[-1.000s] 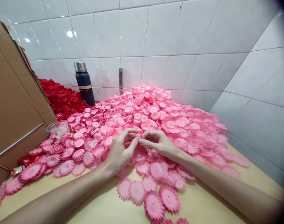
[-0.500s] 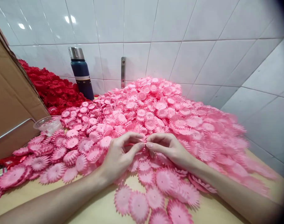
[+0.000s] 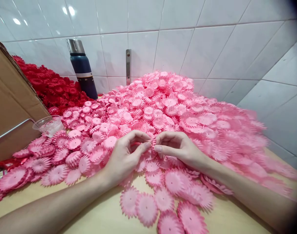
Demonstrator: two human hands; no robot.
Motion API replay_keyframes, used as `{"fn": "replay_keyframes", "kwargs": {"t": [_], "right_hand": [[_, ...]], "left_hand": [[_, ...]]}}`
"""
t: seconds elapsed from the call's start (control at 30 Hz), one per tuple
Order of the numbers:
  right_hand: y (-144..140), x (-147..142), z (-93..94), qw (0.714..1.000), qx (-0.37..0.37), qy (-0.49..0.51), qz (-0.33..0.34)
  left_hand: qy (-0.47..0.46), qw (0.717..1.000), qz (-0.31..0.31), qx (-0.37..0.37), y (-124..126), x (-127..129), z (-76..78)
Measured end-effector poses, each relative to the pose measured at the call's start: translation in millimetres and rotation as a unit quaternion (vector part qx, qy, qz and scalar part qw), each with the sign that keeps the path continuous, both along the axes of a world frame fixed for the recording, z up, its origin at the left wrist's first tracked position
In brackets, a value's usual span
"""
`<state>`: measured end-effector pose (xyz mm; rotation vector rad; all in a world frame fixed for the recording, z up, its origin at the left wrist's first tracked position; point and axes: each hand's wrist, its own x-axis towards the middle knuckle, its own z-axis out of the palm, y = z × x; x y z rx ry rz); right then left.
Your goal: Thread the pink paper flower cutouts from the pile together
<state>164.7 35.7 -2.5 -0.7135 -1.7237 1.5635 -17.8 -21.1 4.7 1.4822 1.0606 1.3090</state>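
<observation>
A large heap of pink frilled flower discs covers the table. My left hand and my right hand meet fingertip to fingertip at the heap's near edge, pinching one small pink flower piece between thumbs and forefingers. Most of that piece is hidden by my fingers. Loose pink discs lie flat on the wood in front of my wrists.
A pile of red flower discs sits at the back left beside a dark blue flask. A cardboard box stands at the left with a clear plastic cup by it. White tiled walls close the back and right.
The view has tilted upward and slightly closer, so the heap and flask sit higher. Both hands stay joined on the same small piece with little finger movement.
</observation>
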Motion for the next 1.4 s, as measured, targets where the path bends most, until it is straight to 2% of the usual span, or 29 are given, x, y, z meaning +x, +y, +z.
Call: {"fn": "replay_keyframes", "kwargs": {"t": [0.4,0.53,0.87,1.1,1.4], "right_hand": [[3.3,1.3,-0.5,1.000,0.008,0.013,-0.002],[3.6,2.6,-2.1,0.999,-0.003,0.031,0.013],[3.5,1.2,-0.4,0.999,-0.040,0.037,-0.002],[4.7,3.1,1.9,0.998,-0.058,0.025,0.003],[5.5,3.8,-1.8,0.997,-0.043,0.063,0.007]], "left_hand": [[0.012,1.000,0.002,-0.001,0.1,-0.5,-1.7],[0.014,1.000,-0.003,-0.003,-0.6,-0.4,-2.0],[0.026,1.000,0.003,-0.002,-2.2,0.8,1.4],[0.010,0.999,-0.031,-0.004,-0.5,0.0,-0.6],[0.010,1.000,-0.020,-0.014,0.4,-1.4,-1.7]]}}
